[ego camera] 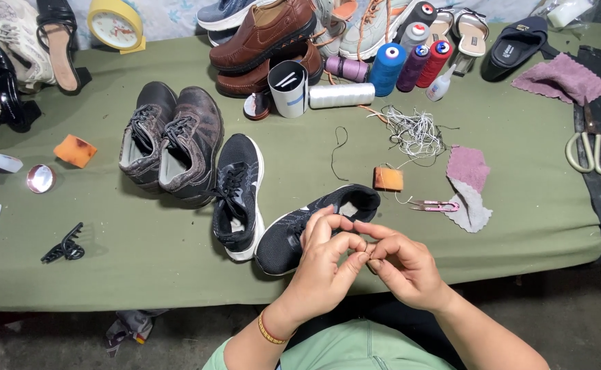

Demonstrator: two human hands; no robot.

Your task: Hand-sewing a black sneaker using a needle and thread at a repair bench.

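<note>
My left hand [322,267] and my right hand [405,266] meet fingertip to fingertip over the near table edge. Both pinch something too small to make out. Just beyond and partly under my left fingers lies a black sneaker [281,238] with a white sole, toe pointing at me. A second black sneaker [237,195] lies to its left. Right of the hands are an orange block [388,179], pink thread snips [435,205] and a folded pink and grey cloth [468,179].
On the green table [108,260] stand worn brown shoes [170,137], a tangle of white thread [415,131], several thread spools [387,68], a black-and-white cup [289,88] and brown dress shoes [263,34]. Scissors [592,152] lie far right; a black hair clip [64,245] lies left.
</note>
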